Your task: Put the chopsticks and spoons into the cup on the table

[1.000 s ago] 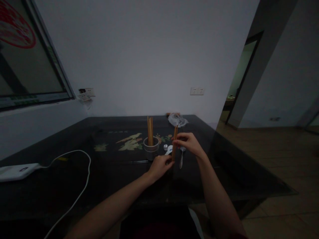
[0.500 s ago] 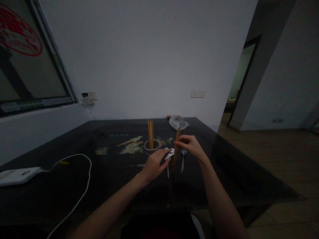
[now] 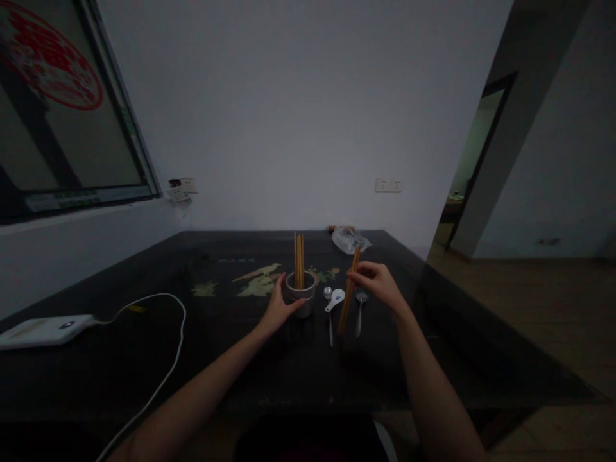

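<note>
Glossy tabletop [image 3: 308, 375], far edge beyond: metal cup [image 3: 307, 309] half-ringed by left hand [image 3: 275, 312], grip unclear; wooden chopsticks [image 3: 348, 301] pinched by right hand [image 3: 378, 282].

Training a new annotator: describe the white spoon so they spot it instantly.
On the dark table, find the round grey metal cup holding upright wooden chopsticks. Just to its right lies a short white spoon. Unlike the two slim silvery metal spoons nearby, it is white, with a blue mark in its bowl.

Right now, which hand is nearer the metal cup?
Left. The left hand is at the cup, thumb across its front; the right hand is off to its right, holding chopsticks.
</note>
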Demonstrator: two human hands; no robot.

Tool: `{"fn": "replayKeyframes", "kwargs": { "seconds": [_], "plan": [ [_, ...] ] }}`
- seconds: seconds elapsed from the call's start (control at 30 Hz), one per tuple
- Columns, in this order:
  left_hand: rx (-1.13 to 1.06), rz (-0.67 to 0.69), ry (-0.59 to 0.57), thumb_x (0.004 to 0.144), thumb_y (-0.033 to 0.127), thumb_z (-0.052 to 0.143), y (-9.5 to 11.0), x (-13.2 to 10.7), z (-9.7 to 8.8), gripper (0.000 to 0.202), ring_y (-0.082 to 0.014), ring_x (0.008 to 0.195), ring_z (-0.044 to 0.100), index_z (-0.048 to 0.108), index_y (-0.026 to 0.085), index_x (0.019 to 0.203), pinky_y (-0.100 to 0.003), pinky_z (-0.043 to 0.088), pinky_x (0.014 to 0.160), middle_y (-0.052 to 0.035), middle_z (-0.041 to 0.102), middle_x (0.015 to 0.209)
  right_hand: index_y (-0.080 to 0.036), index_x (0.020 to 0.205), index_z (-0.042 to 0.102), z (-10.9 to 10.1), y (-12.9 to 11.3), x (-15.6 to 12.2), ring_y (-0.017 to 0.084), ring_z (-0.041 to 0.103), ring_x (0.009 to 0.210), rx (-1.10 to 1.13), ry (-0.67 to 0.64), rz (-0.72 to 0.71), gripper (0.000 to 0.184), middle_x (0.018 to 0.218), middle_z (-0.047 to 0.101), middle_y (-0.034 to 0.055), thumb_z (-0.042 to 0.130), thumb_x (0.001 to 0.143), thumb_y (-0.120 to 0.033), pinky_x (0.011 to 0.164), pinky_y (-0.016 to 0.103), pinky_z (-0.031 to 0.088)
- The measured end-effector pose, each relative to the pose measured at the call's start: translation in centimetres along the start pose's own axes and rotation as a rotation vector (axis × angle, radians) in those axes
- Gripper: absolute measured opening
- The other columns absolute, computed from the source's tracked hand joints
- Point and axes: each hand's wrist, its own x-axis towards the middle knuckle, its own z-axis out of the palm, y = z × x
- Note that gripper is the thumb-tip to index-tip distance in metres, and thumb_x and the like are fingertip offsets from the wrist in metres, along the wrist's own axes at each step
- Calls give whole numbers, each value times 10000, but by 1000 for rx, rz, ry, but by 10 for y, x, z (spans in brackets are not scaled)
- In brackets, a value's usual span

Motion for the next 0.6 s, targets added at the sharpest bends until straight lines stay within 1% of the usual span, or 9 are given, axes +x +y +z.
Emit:
{"fn": "replayKeyframes", "kwargs": {
  "seconds": [0.1, 0.27, 0.47, 0.6],
  "plan": [
    [-79, -17, -84, 613, 343, 775, -2, -3, 5, 970, -278, 1296, 375, 215, 172, 1388, -430, 327, 1060, -189, 358, 1403, -157, 674, 636, -1, 0, 0, 153, 598, 543, 11, 20, 16, 296, 592, 630, 13, 710, 681, -443, 514, 253, 469],
    [-90, -40, -93, 572, 300, 804, -1, -4, 4, 986, -283, 1282, 398, 253, 170, 1379, -451, 285, 1085, -180, 401, 1385, -149, 681, 635, -5, 2, 0, 147, 601, 546, -13, 11, 22, 317, 600, 637, 19, 698, 691, -460, 523, 244, 472],
    [-101, -51, -146, 607, 302, 786, -2, -3, 4, 863, -271, 1225, 467, 335, 147, 1326, -440, 326, 1061, -166, 489, 1318, -140, 700, 652, -4, -3, 0, 148, 610, 558, -38, 44, -1, 321, 617, 648, 27, 704, 689, -457, 535, 242, 490],
    [-106, -96, -138, 606, 286, 786, 1, -4, 3, 756, -266, 1151, 533, 421, 149, 1254, -435, 374, 1021, -146, 556, 1245, -137, 719, 661, -5, -11, 0, 151, 619, 560, 13, 130, 10, 328, 645, 665, 41, 729, 660, -452, 532, 252, 521]
  ]
}}
